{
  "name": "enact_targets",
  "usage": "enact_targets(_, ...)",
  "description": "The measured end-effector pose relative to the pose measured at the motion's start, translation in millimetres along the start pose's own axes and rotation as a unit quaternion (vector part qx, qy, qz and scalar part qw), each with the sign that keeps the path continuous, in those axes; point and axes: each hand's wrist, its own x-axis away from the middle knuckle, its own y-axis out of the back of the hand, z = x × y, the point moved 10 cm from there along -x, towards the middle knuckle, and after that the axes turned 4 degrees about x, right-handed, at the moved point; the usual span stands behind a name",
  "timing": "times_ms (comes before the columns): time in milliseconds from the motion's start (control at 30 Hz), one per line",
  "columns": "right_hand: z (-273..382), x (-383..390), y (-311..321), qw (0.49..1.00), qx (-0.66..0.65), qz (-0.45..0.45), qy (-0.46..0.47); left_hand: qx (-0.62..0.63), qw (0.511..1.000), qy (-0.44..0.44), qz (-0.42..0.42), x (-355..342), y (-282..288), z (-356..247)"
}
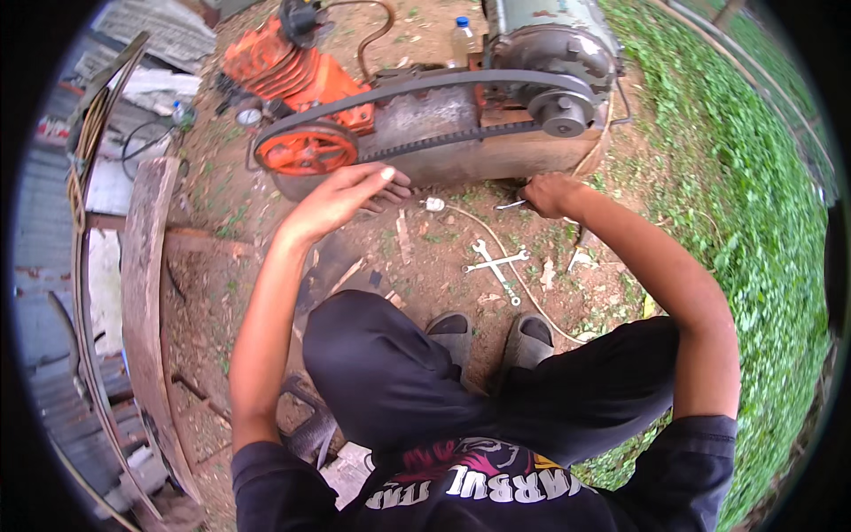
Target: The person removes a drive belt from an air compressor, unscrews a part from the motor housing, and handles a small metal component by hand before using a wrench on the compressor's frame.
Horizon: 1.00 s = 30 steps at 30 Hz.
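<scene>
I look down over my knees at a belt-driven compressor (443, 133) standing on bare dirt (425, 266), grass (736, 204) running along my right. My left hand (341, 195) hovers palm-down in front of the orange pulley (306, 151), fingers stretched out flat and loosely together, its grip holding nothing; the fingertips (399, 188) point toward the base of the machine, and I cannot tell whether they touch it. My right hand (548, 193) is closed in a narrow grip on a small metal tool (511, 205), whose bright tip sticks out to the left of the fist, just under the lower edge of the frame and below the grey motor pulley (564, 111). A black belt (443, 84) loops around both pulleys. Between my hands a small white plug (433, 204) lies on the dirt, its pale cord (514, 275) curving back toward my right shoe (529, 339). Two wrenches (496, 262) lie crossed on the ground, near the cord and ahead of my shoes, well apart from either hand. The orange pump head (284, 66) rises behind the big pulley, and a clear bottle (461, 40) with a blue cap stands behind the machine. A weathered plank (146, 293) lies along the ground on my left, beside corrugated sheeting (44, 266).
</scene>
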Motion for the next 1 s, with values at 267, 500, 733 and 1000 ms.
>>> enact_targets(267,72.4,-31.7,-58.5,0.986,-0.073,0.044,0.141,-0.399,0.909,0.077,0.098,-33.6,-55.8,74.0)
enact_targets(500,93.0,-24.8,-102.8,0.969,-0.078,0.126,0.196,-0.466,0.854,0.109,0.202,-24.4,-120.3,169.4)
enact_targets(733,99.5,-47.6,-101.8,0.973,0.003,0.034,0.229,-0.351,0.919,0.091,0.151,-3.0,-116.6,156.2)
enact_targets(1000,182.0,-72.4,-1.2,0.910,-0.367,-0.083,0.176,-0.315,0.942,0.089,-0.077,44.7,7.4,151.2)
